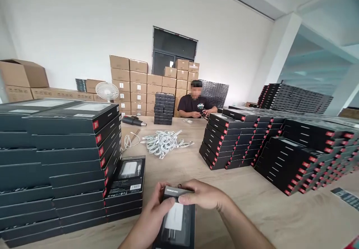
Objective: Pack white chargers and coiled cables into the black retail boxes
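Note:
Close in front of me, a dark box (pixel 188 222) with a clear window sits between my hands, its near end cut off by the frame. A white charger plug (pixel 174 217) with two prongs shows through the window. My left hand (pixel 157 207) grips the box's left side, thumb on its top face. Around the far right corner curls my right hand (pixel 203 194), its thumb pressing near the upper edge. The fingers under and behind the box are hidden. To the left, similar boxes (pixel 126 181) are piled, the top one showing a charger and cable.
A tall stack of dark boxes (pixel 73 140) stands at left, more black boxes (pixel 224 140) at right. White cables (pixel 162 142) lie mid-table beyond my hands, near a heat gun (pixel 134 121). A person (pixel 198 103) sits across the table, before stacked cartons (pixel 138 88).

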Demonstrator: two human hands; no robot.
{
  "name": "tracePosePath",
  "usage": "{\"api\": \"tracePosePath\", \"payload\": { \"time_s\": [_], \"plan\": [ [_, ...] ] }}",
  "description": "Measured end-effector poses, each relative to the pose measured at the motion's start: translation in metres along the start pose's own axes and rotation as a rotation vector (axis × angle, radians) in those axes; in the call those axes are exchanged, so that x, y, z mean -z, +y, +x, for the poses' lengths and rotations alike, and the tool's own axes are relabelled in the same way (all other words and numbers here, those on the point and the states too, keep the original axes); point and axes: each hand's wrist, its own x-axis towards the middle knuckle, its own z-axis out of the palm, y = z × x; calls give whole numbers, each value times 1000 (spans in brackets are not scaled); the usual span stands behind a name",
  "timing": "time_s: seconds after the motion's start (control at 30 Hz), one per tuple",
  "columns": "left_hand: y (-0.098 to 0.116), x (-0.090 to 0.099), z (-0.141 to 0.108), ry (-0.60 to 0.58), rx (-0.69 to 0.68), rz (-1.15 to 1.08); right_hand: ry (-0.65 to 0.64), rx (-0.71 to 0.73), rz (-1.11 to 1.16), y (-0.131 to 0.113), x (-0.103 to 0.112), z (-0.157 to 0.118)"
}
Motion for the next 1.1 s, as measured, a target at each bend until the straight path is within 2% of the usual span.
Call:
{"api": "tracePosePath", "payload": {
  "time_s": [0.03, 0.1, 0.17, 0.23, 0.33, 0.4, 0.47, 0.53, 0.63, 0.73, 0.9, 1.1],
  "plan": [
    [1, 0, -3, -1, 0, 122, 1, 12, 70, 10, -3, 1],
    [4, -3, -13, 29, -50, 412, 92, 64, 158, 28, -7, -1],
    [11, -10, -21, 94, -171, 701, 258, 123, 210, 38, -3, -5],
    [20, -20, -22, 167, -328, 959, 494, 165, 284, 41, 5, -8],
    [43, -43, -8, 258, -494, 1309, 800, 247, 350, 36, 11, -7],
    [60, -61, 7, 269, -513, 1484, 869, 311, 365, 31, 6, -5],
    [74, -76, 23, 239, -486, 1556, 847, 359, 394, 28, -1, -2],
    [84, -83, 34, 188, -479, 1560, 748, 387, 486, 30, -5, 0],
    [91, -81, 40, 115, -500, 1544, 544, 405, 660, 34, -2, 3],
    [97, -74, 38, 40, -508, 1573, 420, 369, 681, 35, 10, 0],
    [107, -78, 31, -130, -557, 1674, 301, 320, 697, 34, 21, -12],
    [110, -86, 25, -191, -564, 1765, 227, 331, 733, 36, 23, -14]
  ]
}}
